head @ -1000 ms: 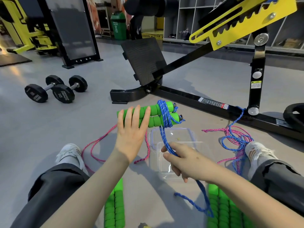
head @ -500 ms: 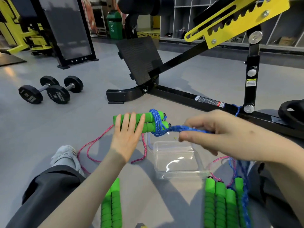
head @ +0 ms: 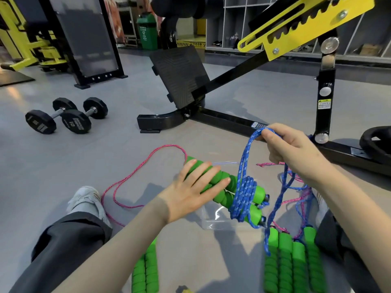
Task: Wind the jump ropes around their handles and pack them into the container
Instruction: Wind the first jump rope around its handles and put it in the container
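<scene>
The person is sitting on the gym floor (head: 101, 161) and winding the blue jump rope (head: 245, 195) around a pair of green foam handles (head: 259, 194). The left hand (head: 190, 193) is gripping the two handles side by side, fingers laid over them, and is holding them just above the clear plastic container (head: 209, 218). The right hand (head: 296, 151) is pinching a doubled loop of the blue rope, lifted up and away from the handles, with the slack end hanging down past the wrist.

Several turns are already sitting near the capped ends of the handles. To do this step well, the right hand should be drawing the loop taut before laying each turn, and setting the turns next to one another, not piled on one spot, so the bundle lies flat in the container. The left hand should be pressing the handles together so they do not splay. The hanging tail is passing near the tangled pink and blue ropes (head: 296, 187) by the right leg, so it could snag there.

A pink rope (head: 148, 163) is lying loose on the floor, and more green handles are waiting at the right (head: 292, 261) and bottom centre (head: 146, 269).
</scene>
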The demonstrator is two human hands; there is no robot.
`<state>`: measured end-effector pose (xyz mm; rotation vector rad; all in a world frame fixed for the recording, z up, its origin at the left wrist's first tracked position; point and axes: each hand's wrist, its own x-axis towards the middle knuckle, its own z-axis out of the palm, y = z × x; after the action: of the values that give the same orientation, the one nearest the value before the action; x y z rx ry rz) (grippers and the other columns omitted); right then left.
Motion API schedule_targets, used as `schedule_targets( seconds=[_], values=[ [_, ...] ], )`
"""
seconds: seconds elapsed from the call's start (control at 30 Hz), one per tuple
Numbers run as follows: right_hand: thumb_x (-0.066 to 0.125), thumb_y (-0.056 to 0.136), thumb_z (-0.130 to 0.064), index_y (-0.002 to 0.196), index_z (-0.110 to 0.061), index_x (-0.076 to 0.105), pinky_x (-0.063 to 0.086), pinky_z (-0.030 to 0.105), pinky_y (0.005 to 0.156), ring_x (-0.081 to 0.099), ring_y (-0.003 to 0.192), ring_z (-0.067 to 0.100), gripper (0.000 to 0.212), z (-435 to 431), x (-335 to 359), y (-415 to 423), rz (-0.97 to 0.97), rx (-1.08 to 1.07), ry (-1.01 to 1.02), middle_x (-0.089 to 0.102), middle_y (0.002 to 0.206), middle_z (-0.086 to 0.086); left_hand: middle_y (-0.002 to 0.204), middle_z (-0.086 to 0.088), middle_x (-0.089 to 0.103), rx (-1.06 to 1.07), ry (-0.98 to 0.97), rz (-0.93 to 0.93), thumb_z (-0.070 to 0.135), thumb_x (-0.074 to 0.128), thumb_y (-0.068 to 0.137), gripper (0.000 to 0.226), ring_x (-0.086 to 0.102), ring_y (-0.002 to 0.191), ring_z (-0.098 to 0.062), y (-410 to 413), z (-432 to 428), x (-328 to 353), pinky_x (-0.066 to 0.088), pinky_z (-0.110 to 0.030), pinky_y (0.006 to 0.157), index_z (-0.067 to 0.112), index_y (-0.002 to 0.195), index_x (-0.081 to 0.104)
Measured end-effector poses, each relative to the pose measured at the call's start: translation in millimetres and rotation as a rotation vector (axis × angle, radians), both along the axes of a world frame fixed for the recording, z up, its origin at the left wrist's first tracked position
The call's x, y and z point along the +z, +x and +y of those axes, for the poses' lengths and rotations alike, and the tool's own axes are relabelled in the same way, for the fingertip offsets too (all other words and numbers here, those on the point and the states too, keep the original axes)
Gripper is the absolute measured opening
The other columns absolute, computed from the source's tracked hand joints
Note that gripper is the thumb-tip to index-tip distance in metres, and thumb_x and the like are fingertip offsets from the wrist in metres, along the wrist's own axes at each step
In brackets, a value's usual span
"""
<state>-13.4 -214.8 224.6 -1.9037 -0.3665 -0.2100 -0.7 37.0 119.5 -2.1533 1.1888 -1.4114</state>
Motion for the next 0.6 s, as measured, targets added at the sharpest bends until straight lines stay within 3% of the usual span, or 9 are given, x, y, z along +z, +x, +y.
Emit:
schedule_targets(
  seconds=[0.17, 0.23, 0.3, 0.37, 0.43, 0.5, 0.6],
  values=[
    [0.045, 0.096, -0.027, 0.081, -0.02, 0.064, 0.031, 0.026, 0.053, 0.029, 0.049, 0.008, 0.026, -6, -28, 10, 0.152, -0.031, 0.082, 0.031, 0.057, -0.003, 0.129, -0.015, 0.041, -0.092, -0.129, -0.015, -0.002, 0.03, 0.095, 0.047, 0.044, 0.119, -0.031, -7, -11, 15, 0.026, -0.05, 0.109, 0.013, 0.14, 0.029],
    [0.052, 0.092, -0.03, 0.081, -0.023, 0.067, 0.036, 0.025, 0.06, 0.039, 0.054, 0.009, 0.02, -4, -41, 6, 0.209, 0.012, 0.051, 0.042, 0.061, 0.0, 0.128, -0.014, 0.042, -0.108, -0.199, -0.04, -0.001, 0.031, 0.096, 0.045, 0.045, 0.119, -0.03, -9, -15, 21, 0.027, -0.049, 0.109, 0.013, 0.139, 0.03],
    [0.068, 0.08, -0.014, 0.077, -0.017, 0.066, 0.044, 0.021, 0.061, 0.054, 0.054, 0.004, 0.005, 2, -51, -2, 0.268, 0.079, 0.103, 0.06, 0.061, -0.006, 0.128, -0.015, 0.041, -0.082, -0.254, -0.063, -0.001, 0.033, 0.096, 0.045, 0.045, 0.119, -0.03, -8, -15, 25, 0.028, -0.049, 0.108, 0.012, 0.139, 0.03],
    [0.062, 0.076, 0.001, 0.06, -0.017, 0.063, 0.044, 0.016, 0.048, 0.05, 0.041, -0.002, 0.025, 15, -59, -9, 0.328, 0.097, 0.158, 0.056, 0.045, -0.006, 0.13, -0.016, 0.039, -0.01, -0.315, -0.058, -0.004, 0.032, 0.095, 0.048, 0.043, 0.12, -0.032, -4, -10, 26, 0.026, -0.05, 0.109, 0.012, 0.14, 0.029],
    [0.053, 0.09, -0.007, 0.051, -0.023, 0.057, 0.039, 0.024, 0.053, 0.041, 0.038, 0.003, 0.042, 29, -69, -11, 0.377, 0.06, 0.074, 0.044, 0.039, -0.008, 0.129, -0.017, 0.038, 0.079, -0.362, -0.054, -0.008, 0.026, 0.094, 0.05, 0.042, 0.12, -0.034, 1, -1, 26, 0.024, -0.05, 0.11, 0.01, 0.14, 0.03],
    [0.045, 0.097, -0.021, 0.062, -0.018, 0.058, 0.035, 0.03, 0.053, 0.034, 0.042, 0.011, 0.037, 41, -76, -11, 0.417, 0.054, 0.011, 0.036, 0.042, -0.009, 0.128, -0.019, 0.038, 0.155, -0.376, -0.053, -0.008, 0.016, 0.094, 0.05, 0.042, 0.118, -0.035, 6, 7, 24, 0.026, -0.051, 0.108, 0.007, 0.137, 0.037],
    [0.036, 0.1, -0.029, 0.099, -0.013, 0.06, 0.037, 0.025, 0.045, 0.033, 0.041, 0.008, 0.029, 57, -80, -16, 0.459, 0.121, -0.068, 0.034, 0.049, -0.003, 0.127, -0.021, 0.038, 0.271, -0.37, -0.045, -0.009, 0.011, 0.093, 0.051, 0.041, 0.115, -0.037, 10, 14, 22, 0.03, -0.053, 0.102, 0.005, 0.133, 0.041]
  ],
)
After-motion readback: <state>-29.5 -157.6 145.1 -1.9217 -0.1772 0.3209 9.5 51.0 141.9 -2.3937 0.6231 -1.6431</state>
